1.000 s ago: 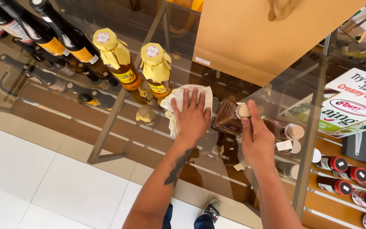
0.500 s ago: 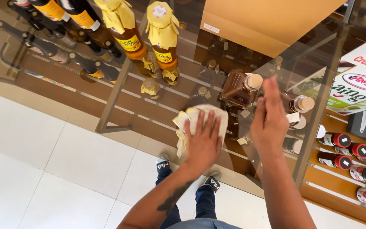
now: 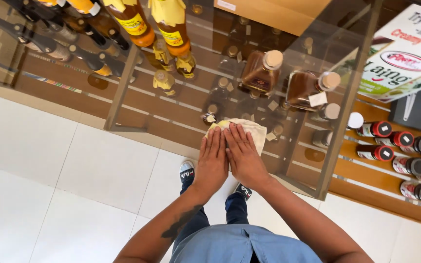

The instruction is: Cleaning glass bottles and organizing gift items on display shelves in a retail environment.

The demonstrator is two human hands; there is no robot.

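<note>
Keep both flat hands, left hand [image 3: 212, 160] beside right hand [image 3: 244, 158], pressing the cloth [image 3: 253, 130] on the glass shelf [image 3: 137, 104]; it seems bunched.

A shop is shown, of the kind where bottled food and drink are sold. Goods are displayed on a glass shelf [image 3: 137, 104] carried by a metal frame, and further shelves with more stock are seen through the glass. Amber bottles with yellow caps [image 3: 171, 29] are lined up in a row, dark bottles [image 3: 35, 41] are ranked beside them, and brown bottles with cork stoppers [image 3: 261, 73] carry small price tags. Jars with red and black lids [image 3: 391, 141] are arranged on a wooden shelf at the right. A printed advertising sign [image 3: 405, 53] is propped above them. The floor is laid with pale tiles [image 3: 40, 160].
</note>
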